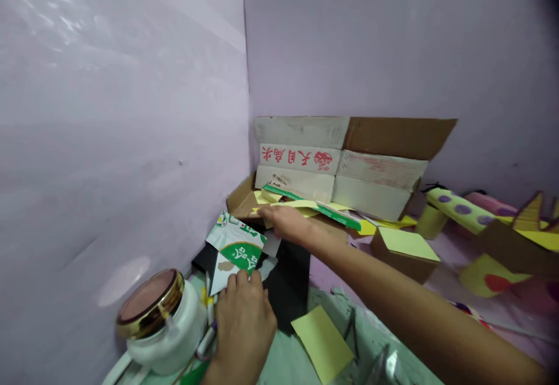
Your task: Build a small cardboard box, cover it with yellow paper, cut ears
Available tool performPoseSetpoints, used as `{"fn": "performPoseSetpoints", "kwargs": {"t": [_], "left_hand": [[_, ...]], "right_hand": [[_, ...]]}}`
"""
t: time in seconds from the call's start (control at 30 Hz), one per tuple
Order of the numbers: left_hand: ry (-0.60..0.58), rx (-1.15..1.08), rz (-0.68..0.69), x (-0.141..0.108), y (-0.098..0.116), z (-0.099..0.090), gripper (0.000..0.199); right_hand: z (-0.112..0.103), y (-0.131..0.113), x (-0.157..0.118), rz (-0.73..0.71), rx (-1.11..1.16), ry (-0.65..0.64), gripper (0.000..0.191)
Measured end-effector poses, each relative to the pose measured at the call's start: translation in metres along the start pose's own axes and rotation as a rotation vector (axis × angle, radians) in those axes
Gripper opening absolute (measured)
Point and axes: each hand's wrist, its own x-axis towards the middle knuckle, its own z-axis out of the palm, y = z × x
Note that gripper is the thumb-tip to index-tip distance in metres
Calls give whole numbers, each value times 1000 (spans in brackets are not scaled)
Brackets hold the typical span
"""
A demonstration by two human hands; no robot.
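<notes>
My left hand (pixel 244 309), low in the middle of the view, has its fingers curled over the lower edge of a green and white printed cardboard piece (pixel 242 248). Farther forward, my right hand (pixel 283 222) reaches to the pile of yellow paper strips (pixel 301 204) in front of an opened cardboard box (pixel 301 158). Its fingertips touch the pile's near left edge; what they grip, if anything, is hidden. Beneath and beside the printed piece lies black paper (pixel 290 280). A long green-edged strip (pixel 336 215) rests across the pile.
A white pot with a pink and gold lid (pixel 151 303) stands at the lower left, beside some markers (pixel 206 341). A yellow paper square (pixel 323 344) lies near the front. To the right are a yellow-topped box (pixel 406 251) and a purple-dotted yellow tube (pixel 460 207). Walls rise left and behind.
</notes>
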Motion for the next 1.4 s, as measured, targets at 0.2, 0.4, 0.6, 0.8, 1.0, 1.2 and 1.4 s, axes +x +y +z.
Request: {"fn": "performPoseSetpoints", "kwargs": {"t": [0.2,0.4,0.6,0.8,1.0,1.2,1.4], "left_hand": [[-73,54,43,-1,-8,-3,34],[-161,107,110,0,-13,2,50],[-195,112,183,-5,-17,2,60],[-205,138,188,-4,-17,3,60],[-198,172,184,0,-16,5,65],[-189,192,197,0,-15,7,68],[-164,141,242,0,-4,9,69]], "right_hand": [[-29,31,24,168,-37,71,38],[-25,45,22,264,-73,87,41],[-5,37,-5,-9,-51,-90,42],[12,41,-28,-48,-73,-186,82],[-25,74,-15,29,-46,-129,66],[-51,98,-12,113,-31,-74,65],[-49,99,-11,119,-39,-65,65]]}}
